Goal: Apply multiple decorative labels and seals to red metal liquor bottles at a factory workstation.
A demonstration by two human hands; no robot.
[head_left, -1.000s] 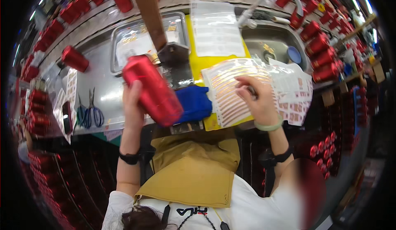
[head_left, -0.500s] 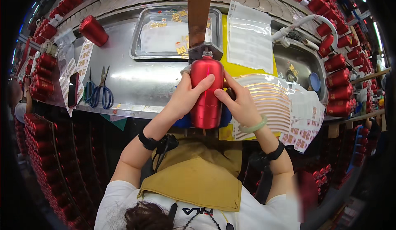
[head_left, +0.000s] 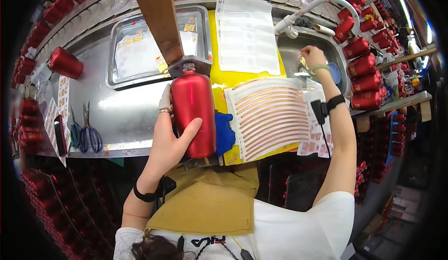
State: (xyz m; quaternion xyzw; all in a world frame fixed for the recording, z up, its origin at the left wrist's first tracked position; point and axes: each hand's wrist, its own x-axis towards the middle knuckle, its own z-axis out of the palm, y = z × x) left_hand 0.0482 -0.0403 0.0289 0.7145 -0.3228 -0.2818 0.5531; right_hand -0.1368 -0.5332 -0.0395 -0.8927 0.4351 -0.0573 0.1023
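Bottle (head_left: 192, 113) work sits at the middle of the bench: we see the red bottle lying lengthwise, its neck pointing far and butted against a small metal block (head_left: 189, 67) at the foot of a brown beam (head_left: 156, 17), its base near the bench edge over a blue cloth (head_left: 225, 133). Our left hand (head_left: 170, 136) is wrapped around the bottle's left flank, thumb laid across the front and fingers curled behind, holding it steady. Our right hand (head_left: 311, 57) is stretched far right over the sink (head_left: 308, 50), fingertips pressed together in a pinch on something too small to make out; it may be a label, but we cannot tell. Between the two hands lies a white sheet (head_left: 270, 115) ruled with curved copper-coloured strips, resting on a yellow mat (head_left: 219, 78). A steel tray (head_left: 140, 50) with loose stickers sits far left, scissors (head_left: 88, 131) lie at the near left, and rows of red bottles line the edges.

We judge the step in hand to be fetching a small piece while the bottle stays seated in its rest. The next move probably calls for bringing the right hand back over the bottle without letting the left grip roll it.
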